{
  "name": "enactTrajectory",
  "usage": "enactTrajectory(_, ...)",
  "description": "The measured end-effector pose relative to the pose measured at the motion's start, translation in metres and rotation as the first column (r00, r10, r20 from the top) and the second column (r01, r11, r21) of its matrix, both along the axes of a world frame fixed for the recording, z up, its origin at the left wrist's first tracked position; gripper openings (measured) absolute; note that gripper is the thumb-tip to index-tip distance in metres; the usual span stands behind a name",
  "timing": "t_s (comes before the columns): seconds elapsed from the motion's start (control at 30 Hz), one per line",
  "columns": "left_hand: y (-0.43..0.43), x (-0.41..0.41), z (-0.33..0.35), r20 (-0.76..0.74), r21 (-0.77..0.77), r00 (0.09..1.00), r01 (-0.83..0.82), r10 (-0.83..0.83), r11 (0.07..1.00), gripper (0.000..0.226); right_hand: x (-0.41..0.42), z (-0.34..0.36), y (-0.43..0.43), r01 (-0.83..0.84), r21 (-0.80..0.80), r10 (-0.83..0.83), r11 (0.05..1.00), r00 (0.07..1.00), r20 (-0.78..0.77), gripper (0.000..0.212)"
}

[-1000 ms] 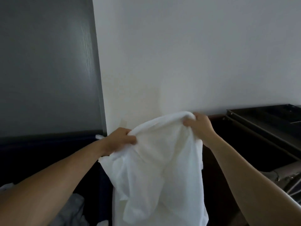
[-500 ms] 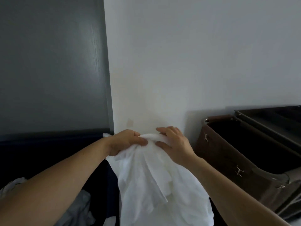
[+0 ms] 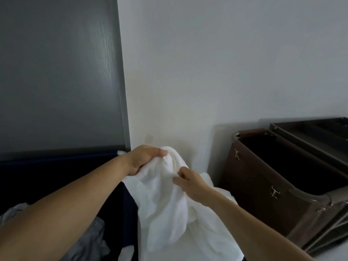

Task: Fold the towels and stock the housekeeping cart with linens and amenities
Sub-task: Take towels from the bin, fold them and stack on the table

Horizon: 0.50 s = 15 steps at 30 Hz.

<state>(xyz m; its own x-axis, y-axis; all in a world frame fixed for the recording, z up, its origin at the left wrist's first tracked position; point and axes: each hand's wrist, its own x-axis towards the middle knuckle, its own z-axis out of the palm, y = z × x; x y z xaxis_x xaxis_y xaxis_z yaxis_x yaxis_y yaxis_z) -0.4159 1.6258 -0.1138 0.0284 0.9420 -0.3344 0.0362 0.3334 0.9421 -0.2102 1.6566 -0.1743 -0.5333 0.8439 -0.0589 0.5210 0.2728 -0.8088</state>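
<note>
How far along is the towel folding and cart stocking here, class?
Done: no folded or stocked item shows; the brown fabric bag on the housekeeping cart looks dark inside. In hand: the left hand grips the top of the loose white terry towel; the right hand pinches it lower down. Left: folding it, the crumpled grey linens at lower left, and stocking the cart.

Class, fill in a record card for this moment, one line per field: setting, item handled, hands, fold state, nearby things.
Setting: white wall beside a dark grey panel
Item handled: white towel, held up in the air and hanging bunched
Hands: left hand grips the towel's top; right hand pinches a fold just below
Fold state: not yet folded
Nearby things: housekeeping cart at right, with its brown bag open and its inside too dark to read; grey linens at lower left
</note>
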Motion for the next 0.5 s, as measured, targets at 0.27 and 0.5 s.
enactTrajectory(0.27,-0.008,-0.021,0.000,0.002,-0.026,0.969,0.245,-0.245,0.969,0.046,0.025,0.037,0.019,0.425,0.018,-0.408,0.905,0.878,-0.250,0.033)
enactTrajectory(0.5,0.008,-0.010,0.025,-0.271,0.230,0.922,-0.218,0.277,0.949,0.022,0.037,0.072,0.034,0.560,0.121,-0.501,0.820,0.802,-0.325,0.046)
